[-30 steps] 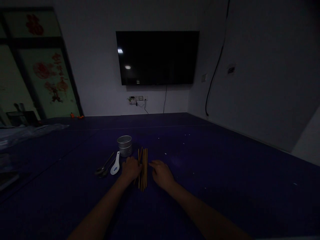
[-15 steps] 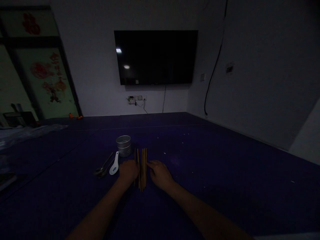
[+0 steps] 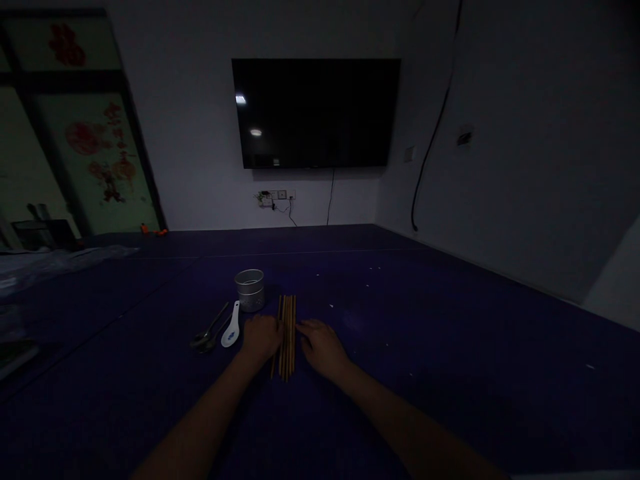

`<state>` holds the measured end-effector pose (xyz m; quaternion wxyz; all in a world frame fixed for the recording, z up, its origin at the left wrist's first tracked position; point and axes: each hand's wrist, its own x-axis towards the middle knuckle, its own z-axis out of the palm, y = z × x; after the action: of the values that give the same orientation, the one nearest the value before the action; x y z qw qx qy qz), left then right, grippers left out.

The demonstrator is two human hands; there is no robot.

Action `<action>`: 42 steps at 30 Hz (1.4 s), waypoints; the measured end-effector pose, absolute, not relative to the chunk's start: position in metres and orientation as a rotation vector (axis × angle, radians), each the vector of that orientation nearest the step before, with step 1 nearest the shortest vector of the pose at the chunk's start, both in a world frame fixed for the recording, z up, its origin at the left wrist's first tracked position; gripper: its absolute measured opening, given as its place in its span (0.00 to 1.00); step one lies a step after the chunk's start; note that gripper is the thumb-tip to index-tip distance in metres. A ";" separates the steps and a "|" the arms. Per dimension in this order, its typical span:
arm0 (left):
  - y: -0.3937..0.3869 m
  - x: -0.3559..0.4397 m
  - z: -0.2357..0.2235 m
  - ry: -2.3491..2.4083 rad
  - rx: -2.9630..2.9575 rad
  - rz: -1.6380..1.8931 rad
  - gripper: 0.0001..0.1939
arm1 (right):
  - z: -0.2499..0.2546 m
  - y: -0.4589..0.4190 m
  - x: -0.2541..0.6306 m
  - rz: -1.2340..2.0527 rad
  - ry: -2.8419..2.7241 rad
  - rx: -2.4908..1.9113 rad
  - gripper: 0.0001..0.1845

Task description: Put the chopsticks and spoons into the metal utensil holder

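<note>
Several wooden chopsticks (image 3: 287, 343) lie side by side on the dark blue surface, in a narrow bundle pointing away from me. My left hand (image 3: 263, 337) is at the bundle's left side, its fingers curled and closed on the leftmost chopstick (image 3: 273, 365), which slants a little; the fingertips are partly hidden. On the right side, my right hand (image 3: 322, 345) has its fingertips against the chopsticks, with thumb and fingers apart. A white spoon (image 3: 231, 330) with a blue mark lies left of my left hand. Behind it stands a perforated metal cup (image 3: 251, 291).
Two metal spoons (image 3: 204, 340) lie left of the white spoon. Small white scraps (image 3: 331, 306) are scattered across the blue surface (image 3: 400, 313). Clear plastic sheeting (image 3: 75, 263) lies at far left. A television (image 3: 315, 113) hangs on the back wall.
My left hand has moved slightly right, bringing the loose left chopsticks against the others, so the gap has closed. My right hand stays beside the bundle. The view has shifted slightly.
</note>
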<state>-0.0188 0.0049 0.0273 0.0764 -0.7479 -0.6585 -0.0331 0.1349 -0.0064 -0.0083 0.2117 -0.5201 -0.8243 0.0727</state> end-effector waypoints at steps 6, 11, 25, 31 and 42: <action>0.010 -0.017 0.022 -1.870 -2.350 -0.100 0.20 | -0.009 -0.005 0.135 0.191 -2.305 -1.394 0.22; 0.011 -0.017 0.020 -1.822 -2.367 -0.110 0.18 | -0.008 -0.006 0.134 0.216 -2.311 -1.366 0.19; 0.014 -0.016 0.012 -1.834 -2.304 -0.175 0.18 | -0.006 -0.008 0.135 0.220 -2.334 -1.287 0.18; 0.013 -0.016 0.011 -1.783 -2.323 -0.158 0.17 | -0.004 -0.010 0.134 0.232 -2.338 -1.285 0.18; 0.009 -0.014 0.014 -1.767 -2.320 -0.116 0.17 | -0.005 -0.009 0.134 0.212 -2.350 -1.284 0.17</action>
<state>-0.0139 0.0089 0.0141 0.1112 -0.7901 -0.6015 -0.0396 0.1342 -0.0094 -0.0055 0.2258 -0.4657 -0.8522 0.0768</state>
